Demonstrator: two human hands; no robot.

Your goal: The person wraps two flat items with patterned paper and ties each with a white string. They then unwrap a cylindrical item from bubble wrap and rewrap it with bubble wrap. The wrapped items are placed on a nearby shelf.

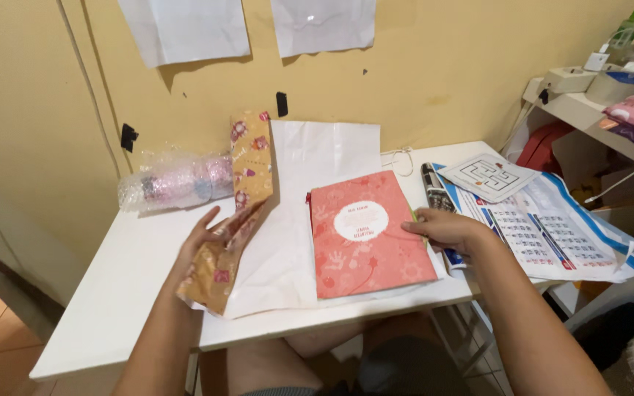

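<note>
Coral-pink book [368, 233] lies flat on white paper sheet [310, 213], mid-table. Right hand [445, 227] rests on the book's right edge, fingers together, curled at the edge. Left hand [210, 235] has fingers spread flat on brown patterned wrapping paper [240, 213], folded up over the white sheet's left edge. Risk: the sheet overhangs the white table [111, 293] front; a tug could slide the book off or crease the wrap.

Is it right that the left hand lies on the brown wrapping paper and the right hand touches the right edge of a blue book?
Not quite: the head view shows the book is pink-red, not blue. The rest holds: the left hand lies on the brown wrapping paper, and the right hand touches the book's right edge.
</note>
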